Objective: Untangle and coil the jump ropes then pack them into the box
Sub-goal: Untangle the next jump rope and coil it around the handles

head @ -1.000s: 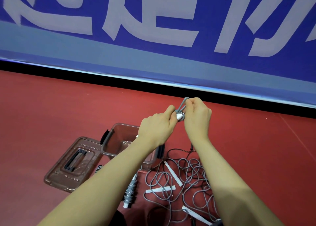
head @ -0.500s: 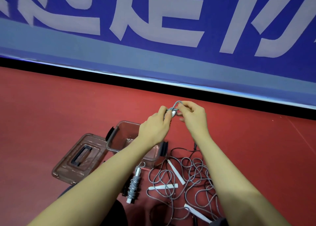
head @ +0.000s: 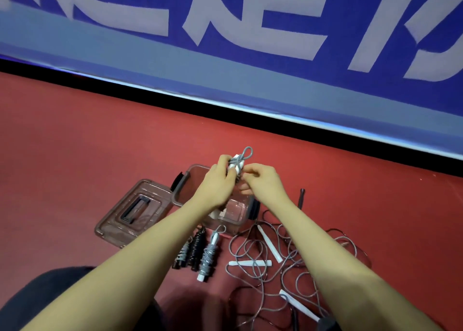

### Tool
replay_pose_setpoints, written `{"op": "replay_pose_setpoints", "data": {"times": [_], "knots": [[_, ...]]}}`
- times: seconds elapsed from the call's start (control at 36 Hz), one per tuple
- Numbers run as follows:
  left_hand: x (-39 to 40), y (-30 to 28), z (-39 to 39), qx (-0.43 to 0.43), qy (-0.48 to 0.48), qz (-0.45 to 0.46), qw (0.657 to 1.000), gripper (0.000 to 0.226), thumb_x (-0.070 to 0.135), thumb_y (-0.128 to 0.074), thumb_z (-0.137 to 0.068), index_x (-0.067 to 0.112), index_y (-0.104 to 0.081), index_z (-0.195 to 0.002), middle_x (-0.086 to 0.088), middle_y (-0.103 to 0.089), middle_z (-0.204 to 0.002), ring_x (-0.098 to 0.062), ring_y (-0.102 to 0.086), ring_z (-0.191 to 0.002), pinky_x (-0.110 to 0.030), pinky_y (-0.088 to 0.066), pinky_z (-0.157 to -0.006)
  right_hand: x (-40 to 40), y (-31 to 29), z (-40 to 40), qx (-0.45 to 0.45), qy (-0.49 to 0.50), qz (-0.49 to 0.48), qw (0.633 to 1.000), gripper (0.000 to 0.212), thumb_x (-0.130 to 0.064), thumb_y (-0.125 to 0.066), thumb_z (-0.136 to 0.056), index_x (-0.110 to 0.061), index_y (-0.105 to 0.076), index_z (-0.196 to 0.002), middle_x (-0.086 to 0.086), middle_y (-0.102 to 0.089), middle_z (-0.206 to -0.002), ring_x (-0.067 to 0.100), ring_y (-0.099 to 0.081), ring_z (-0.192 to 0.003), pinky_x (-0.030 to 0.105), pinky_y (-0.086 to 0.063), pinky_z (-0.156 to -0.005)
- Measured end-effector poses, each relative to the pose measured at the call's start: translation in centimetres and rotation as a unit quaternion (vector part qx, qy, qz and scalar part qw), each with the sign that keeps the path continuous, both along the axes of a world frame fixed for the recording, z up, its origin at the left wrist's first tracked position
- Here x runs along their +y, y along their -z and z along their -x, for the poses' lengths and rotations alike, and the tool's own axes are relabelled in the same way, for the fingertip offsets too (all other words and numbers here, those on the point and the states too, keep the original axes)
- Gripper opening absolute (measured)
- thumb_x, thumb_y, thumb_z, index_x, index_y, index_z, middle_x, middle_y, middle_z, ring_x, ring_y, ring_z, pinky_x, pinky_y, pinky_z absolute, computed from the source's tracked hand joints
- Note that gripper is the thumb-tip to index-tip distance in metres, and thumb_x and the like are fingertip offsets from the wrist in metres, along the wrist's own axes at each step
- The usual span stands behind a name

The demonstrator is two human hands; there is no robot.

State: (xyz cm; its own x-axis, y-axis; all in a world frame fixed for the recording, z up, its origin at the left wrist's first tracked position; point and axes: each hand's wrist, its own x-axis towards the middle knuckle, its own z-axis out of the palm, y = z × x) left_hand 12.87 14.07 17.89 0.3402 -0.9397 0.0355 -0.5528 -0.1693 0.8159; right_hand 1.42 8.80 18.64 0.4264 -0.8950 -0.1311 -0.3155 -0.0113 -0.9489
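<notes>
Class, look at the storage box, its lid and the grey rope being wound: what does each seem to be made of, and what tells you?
Box: likely hard plastic, brown-tinted, see-through, glossy; the floor shows through its walls.
Lid: seemingly the same tinted plastic, with moulded ridges and a dark handle.
Grey rope: probably smooth plastic or rubber cord; it holds tight loops around white handles.

A: Light is even and fairly bright; shadows under the forearms are faint; a pale glare line runs along the banner (head: pixel 225 62) base.

B: The lettering is smeared by blur; straight edges bow outwards; the floor (head: pixel 75 142) looks soft and grainy.
</notes>
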Motion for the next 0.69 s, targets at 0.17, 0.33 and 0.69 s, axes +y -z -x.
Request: {"op": "replay_pose_setpoints", "data": {"times": [0.17, 0.33, 0.69], "knots": [[1.8, 4.6, -3.2, 0.035, -0.077, -0.033, 0.996, 0.018, 0.031, -0.038, -0.097, 0.026, -0.048, -0.11, -0.004, -0.062, -0.086, -0.024, -0.057, -0.082, -0.035, -0.044, -0.073, 1.0, 4.7, -2.9, 0.066, -0.077, -0.053, 0.993, 0.03, 0.006, -0.038, -0.091, 0.001, -0.06, -0.111, 0.006, -0.062, -0.076, 0.011, -0.056, -0.059, 0.02, -0.049, -0.056], [4.3, 8.9, -5.5, 0.034, -0.121, -0.062, 0.99, 0.017, 0.034, -0.04, -0.096, 0.024, -0.045, -0.109, 0.001, -0.06, -0.077, -0.022, -0.058, -0.073, -0.037, -0.046, -0.069, 1.8, 8.4, -5.6, 0.114, -0.141, -0.079, 0.98, 0.027, -0.001, -0.047, -0.094, -0.01, -0.062, -0.114, -0.003, -0.061, -0.076, 0.008, -0.055, -0.062, 0.018, -0.046, -0.059], [8.5, 19.7, -10.3, -0.013, -0.253, -0.2, 0.946, 0.022, 0.04, -0.044, -0.092, 0.02, -0.037, -0.093, -0.005, -0.063, -0.082, -0.032, -0.06, -0.08, -0.039, -0.046, -0.073, 5.7, 20.2, -13.1, 0.134, -0.16, -0.18, 0.961, 0.034, 0.006, -0.035, -0.092, 0.003, -0.059, -0.115, 0.02, -0.065, -0.097, 0.02, -0.058, -0.074, 0.024, -0.048, -0.068]]}}
